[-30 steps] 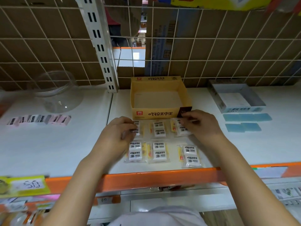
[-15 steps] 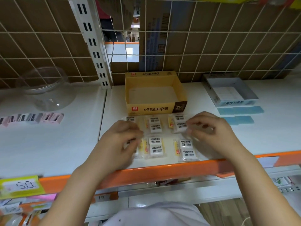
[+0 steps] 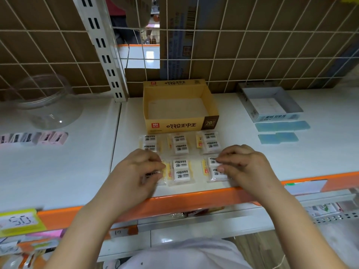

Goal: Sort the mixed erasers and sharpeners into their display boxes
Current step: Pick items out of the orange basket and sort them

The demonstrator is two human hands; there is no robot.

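Shelf (image 3: 252, 152) carries six eraser packs in two rows of three, just in front of the yellow box (image 3: 180, 124), which stands open at the shelf's back edge. Left hand (image 3: 136, 175) lies over the front-left pack (image 3: 164, 174), fingers curled onto it — grip looks closed on the pack, though most of the pack is hidden. Right hand (image 3: 244, 167) pinches the front-right pack (image 3: 212, 168) at its right edge, fingertips on the wrapper. Front-middle pack (image 3: 180, 171) sits untouched between the hands; back-row packs (image 3: 180, 145) lie clear of both. Grey box (image 3: 272, 117) stands toward the back right, with blue erasers (image 3: 281, 126) in two strips just before it. Left section — glass bowl (image 3: 48, 105) at the back, a row of pink sharpeners (image 3: 38, 137) in front of it.
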